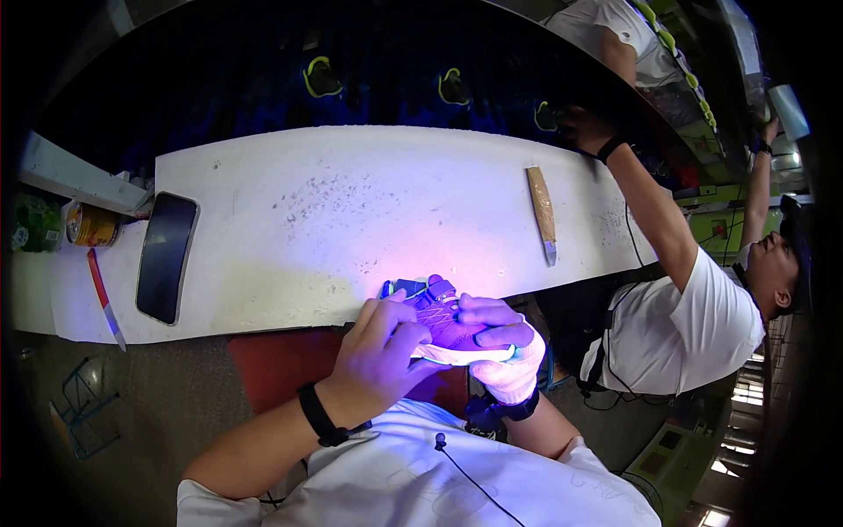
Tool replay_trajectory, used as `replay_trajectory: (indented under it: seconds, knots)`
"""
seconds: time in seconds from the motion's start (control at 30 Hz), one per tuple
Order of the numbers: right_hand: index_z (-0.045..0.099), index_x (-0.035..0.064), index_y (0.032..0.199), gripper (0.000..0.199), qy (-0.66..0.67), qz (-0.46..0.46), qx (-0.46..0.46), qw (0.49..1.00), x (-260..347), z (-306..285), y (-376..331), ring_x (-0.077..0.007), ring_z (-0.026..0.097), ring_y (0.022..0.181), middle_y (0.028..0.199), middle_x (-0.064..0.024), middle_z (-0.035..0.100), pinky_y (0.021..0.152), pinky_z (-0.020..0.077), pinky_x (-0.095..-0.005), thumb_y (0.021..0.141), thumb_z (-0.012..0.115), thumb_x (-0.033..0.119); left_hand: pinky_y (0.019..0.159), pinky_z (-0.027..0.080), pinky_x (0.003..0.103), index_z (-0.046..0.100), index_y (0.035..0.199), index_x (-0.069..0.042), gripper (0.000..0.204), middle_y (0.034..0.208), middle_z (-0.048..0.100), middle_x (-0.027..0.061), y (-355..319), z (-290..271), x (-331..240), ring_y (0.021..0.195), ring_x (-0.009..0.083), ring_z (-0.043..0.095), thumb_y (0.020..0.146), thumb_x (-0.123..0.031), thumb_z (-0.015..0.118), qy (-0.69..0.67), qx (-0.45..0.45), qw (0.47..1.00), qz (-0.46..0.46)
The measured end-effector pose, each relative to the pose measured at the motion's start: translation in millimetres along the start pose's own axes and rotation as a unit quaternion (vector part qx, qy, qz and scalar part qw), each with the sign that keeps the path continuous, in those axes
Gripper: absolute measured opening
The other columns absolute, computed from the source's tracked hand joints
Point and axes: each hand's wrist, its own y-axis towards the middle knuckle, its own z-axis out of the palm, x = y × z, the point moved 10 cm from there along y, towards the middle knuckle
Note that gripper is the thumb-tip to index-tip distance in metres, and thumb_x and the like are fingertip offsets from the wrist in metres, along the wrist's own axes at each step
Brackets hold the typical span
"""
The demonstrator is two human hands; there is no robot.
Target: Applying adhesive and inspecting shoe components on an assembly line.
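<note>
Both of my hands wrap one small shoe [446,327] just off the near edge of the white bench [351,220], lit violet. My bare left hand [379,351] closes over its near side, fingers curled on the upper; my gloved right hand [505,347] clamps the pale sole. Farther out on the bench lie a wooden-handled knife [542,213], a dark phone [165,256] and a red-handled blade [104,297]. A co-worker's arm [645,206] reaches in at right.

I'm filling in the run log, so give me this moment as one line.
left hand: bare, holding shoe | right hand: gloved, holding shoe | table: phone, knife
</note>
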Motion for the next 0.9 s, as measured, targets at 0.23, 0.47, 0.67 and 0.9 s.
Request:
replay_trajectory:
  seconds: [0.23,0.47,0.67,0.9]
  knots:
    - [0.071,-0.0087,0.115,0.050,0.065,0.318,-0.193,0.926,-80,-38,-14,-0.0254,0.077,0.091,0.102,-0.0163,0.078,0.084,0.0616,-0.0382,0.111,0.052,0.037,0.115,0.046,0.045,0.067,0.131,-0.008,0.067,0.142,0.061,0.0164,17,-55,8,0.132,0.0377,0.057,0.070,-0.010,0.093,0.016,0.060,0.997,-0.045]
    - [0.054,-0.0052,0.142,0.094,-0.010,0.026,-0.019,0.999,7,38,86,-0.0256,0.055,0.127,0.134,-0.0144,0.056,0.113,0.0417,-0.0416,0.096,0.058,0.076,0.092,0.056,0.042,0.071,0.125,-0.005,0.064,0.117,0.074,0.0132,65,-96,-37,0.104,0.0339,0.069,0.066,-0.012,0.094,0.070,0.024,0.995,0.063]
    - [0.069,0.0068,0.120,0.049,-0.078,-0.026,0.067,0.994,19,83,121,-0.0249,0.061,0.106,0.117,-0.0110,0.059,0.098,0.0490,-0.0376,0.086,0.078,0.041,0.088,0.057,0.046,0.070,0.106,-0.004,0.069,0.096,0.076,0.0157,71,-86,4,0.094,0.0368,0.072,0.062,-0.050,0.098,0.169,0.090,0.976,-0.101]
    - [0.053,0.0032,0.088,0.024,0.452,0.072,-0.055,0.887,-39,73,145,-0.0182,0.050,0.088,0.093,-0.0077,0.054,0.082,0.0437,-0.0353,0.103,0.059,0.021,0.081,0.060,0.046,0.072,0.100,-0.001,0.068,0.088,0.077,0.0195,64,-95,41,0.085,0.0393,0.076,0.063,-0.053,0.097,0.145,0.095,0.962,-0.211]
